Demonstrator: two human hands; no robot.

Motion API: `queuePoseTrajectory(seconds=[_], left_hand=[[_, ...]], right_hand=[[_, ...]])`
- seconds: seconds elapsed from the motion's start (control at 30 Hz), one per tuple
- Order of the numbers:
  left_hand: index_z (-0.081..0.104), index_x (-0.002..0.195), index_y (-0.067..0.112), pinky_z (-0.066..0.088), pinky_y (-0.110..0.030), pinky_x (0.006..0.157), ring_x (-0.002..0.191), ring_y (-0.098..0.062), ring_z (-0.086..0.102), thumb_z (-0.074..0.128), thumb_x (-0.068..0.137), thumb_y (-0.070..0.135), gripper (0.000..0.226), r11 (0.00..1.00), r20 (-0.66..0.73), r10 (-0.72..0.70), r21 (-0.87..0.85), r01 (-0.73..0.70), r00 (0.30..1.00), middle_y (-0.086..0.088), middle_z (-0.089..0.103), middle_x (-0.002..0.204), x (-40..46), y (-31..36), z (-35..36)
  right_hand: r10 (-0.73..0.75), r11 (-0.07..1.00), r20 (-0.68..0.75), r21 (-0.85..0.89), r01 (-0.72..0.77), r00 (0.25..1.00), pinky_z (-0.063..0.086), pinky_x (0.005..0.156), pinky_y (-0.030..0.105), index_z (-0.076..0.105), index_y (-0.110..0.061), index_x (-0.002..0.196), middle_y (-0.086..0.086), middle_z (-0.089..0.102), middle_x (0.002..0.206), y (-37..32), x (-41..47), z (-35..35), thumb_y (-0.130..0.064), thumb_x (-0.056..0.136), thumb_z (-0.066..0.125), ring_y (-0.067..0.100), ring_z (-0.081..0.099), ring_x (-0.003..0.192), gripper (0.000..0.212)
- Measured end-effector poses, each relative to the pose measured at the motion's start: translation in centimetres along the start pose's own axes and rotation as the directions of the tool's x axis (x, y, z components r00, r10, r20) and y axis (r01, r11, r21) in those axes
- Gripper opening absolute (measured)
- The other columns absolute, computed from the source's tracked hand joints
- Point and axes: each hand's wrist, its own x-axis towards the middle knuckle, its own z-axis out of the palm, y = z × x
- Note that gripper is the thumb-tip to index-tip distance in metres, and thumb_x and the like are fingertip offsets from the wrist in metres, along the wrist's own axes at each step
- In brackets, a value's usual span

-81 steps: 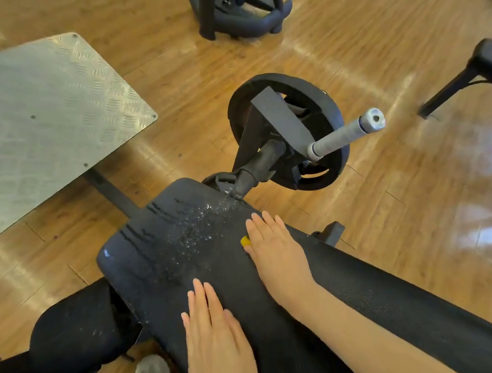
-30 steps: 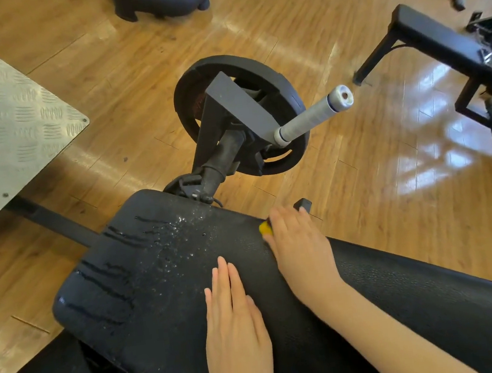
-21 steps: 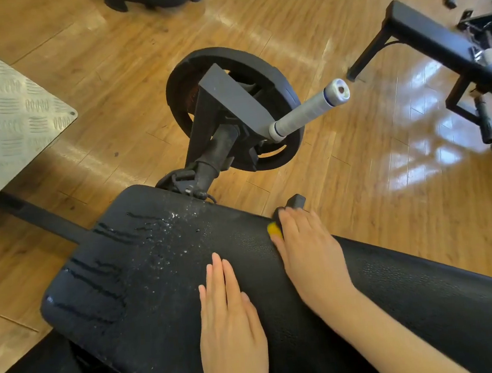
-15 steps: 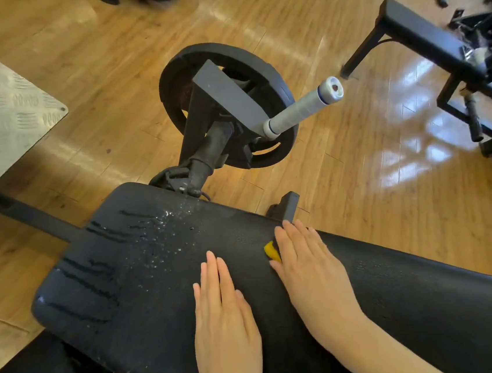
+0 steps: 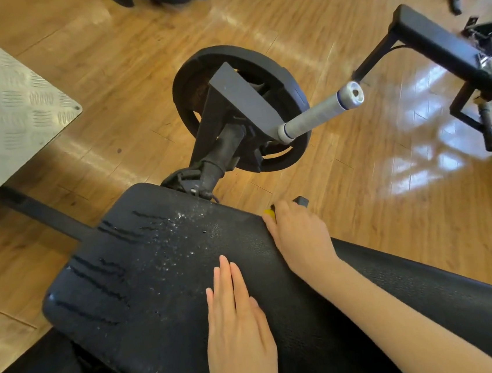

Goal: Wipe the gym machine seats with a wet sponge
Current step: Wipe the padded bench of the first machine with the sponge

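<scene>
Sponge (image 5: 268, 212) mostly hidden under curled right hand (image 5: 300, 236) fingers at seat (image 5: 158, 286) edge, left hand (image 5: 238, 330) flat

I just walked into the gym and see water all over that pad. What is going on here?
A person is wiping a black padded seat on a weight machine. The right hand presses a yellow sponge, mostly hidden beneath it, at the pad's far edge. The left hand lies flat on the pad with straight fingers. Wet streaks and droplets show on the end of the pad nearest the weight plate.
</scene>
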Motion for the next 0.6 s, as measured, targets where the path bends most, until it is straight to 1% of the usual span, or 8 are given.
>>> queuePoseTrajectory(seconds=[0.07,0.17,0.23,0.3,0.4,0.43,0.53,0.6], left_hand=[[0.031,0.145,0.0,0.011,-0.03,0.117,0.14,-0.023,0.031,0.028,0.092,0.016,0.055,1.0,-0.012,0.004,0.008,-0.004,1.0,-0.017,0.04,0.153,0.0,0.0,0.0],[0.033,0.143,0.0,0.013,-0.031,0.116,0.139,-0.025,0.033,0.028,0.091,0.016,0.055,1.0,-0.013,0.007,0.029,-0.007,1.0,-0.018,0.042,0.151,0.0,0.0,0.0],[0.035,0.142,-0.001,0.014,-0.031,0.115,0.138,-0.025,0.034,0.025,0.095,0.017,0.051,0.999,-0.02,0.008,0.04,-0.008,1.0,-0.019,0.045,0.15,0.0,0.0,0.0],[0.038,0.14,-0.003,0.014,-0.03,0.115,0.137,-0.025,0.035,0.026,0.094,0.016,0.051,0.999,-0.02,0.01,0.031,-0.009,1.0,-0.02,0.047,0.148,0.1,0.1,0.1],[0.039,0.139,-0.002,0.012,-0.029,0.115,0.135,-0.025,0.036,0.031,0.088,0.015,0.055,0.999,-0.037,0.01,0.032,-0.009,0.999,-0.02,0.049,0.145,0.2,0.0,0.3],[0.039,0.139,-0.002,0.012,-0.029,0.115,0.135,-0.026,0.036,0.029,0.092,0.015,0.051,0.999,-0.058,0.021,0.034,-0.019,0.998,-0.02,0.049,0.146,0.3,0.0,0.4],[0.037,0.14,-0.003,0.011,-0.03,0.116,0.136,-0.027,0.035,0.005,0.106,0.023,0.053,0.997,-0.074,0.021,0.072,-0.015,0.997,-0.021,0.048,0.146,0.2,-0.3,0.6],[0.039,0.139,-0.004,0.011,-0.031,0.116,0.136,-0.027,0.036,0.013,0.105,0.02,0.049,0.997,-0.067,0.021,0.072,-0.016,0.998,-0.021,0.048,0.146,0.1,-0.1,0.4]], right_hand=[[0.09,0.995,0.047,0.045,-0.092,0.995,0.051,0.071,0.029,0.057,-0.012,0.105,0.002,0.059,0.092,-1.0,1.4,0.5,-0.039,0.102,0.04,0.02,0.064,0.089,0.032],[-0.109,0.985,-0.044,-0.136,0.102,0.993,0.053,0.081,0.032,0.064,-0.01,0.107,0.006,0.068,0.102,-1.2,-2.3,1.4,-0.033,0.085,0.069,0.023,0.066,0.096,0.031],[-0.237,0.959,-0.069,-0.176,0.222,0.969,0.052,0.092,0.037,0.067,-0.009,0.108,0.009,0.068,0.107,-0.9,-3.6,1.7,-0.031,0.079,0.074,0.026,0.065,0.103,0.037],[-0.199,0.979,-0.03,-0.042,0.197,0.98,0.053,0.079,0.032,0.064,-0.013,0.103,0.003,0.066,0.098,-1.8,-0.6,1.4,-0.031,0.089,0.065,0.02,0.064,0.091,0.023],[0.002,0.996,0.081,0.093,-0.01,0.997,0.05,0.074,0.03,0.058,-0.013,0.107,0.003,0.064,0.1,-3.5,3.6,2.0,-0.037,0.102,0.041,0.019,0.061,0.088,0.029],[-0.017,0.999,0.067,0.049,0.014,0.998,0.05,0.076,0.031,0.059,-0.013,0.108,0.004,0.064,0.1,-3.7,3.2,2.2,-0.036,0.1,0.046,0.02,0.062,0.09,0.028],[-0.28,0.949,-0.034,-0.158,0.271,0.96,0.05,0.093,0.038,0.064,-0.009,0.111,0.008,0.066,0.108,-3.2,-1.5,2.9,-0.029,0.085,0.07,0.026,0.063,0.105,0.034],[-0.343,0.936,-0.048,-0.097,0.338,0.938,0.051,0.092,0.039,0.065,-0.01,0.11,0.007,0.067,0.109,-2.8,-1.5,3.0,-0.027,0.085,0.069,0.025,0.064,0.106,0.03]])
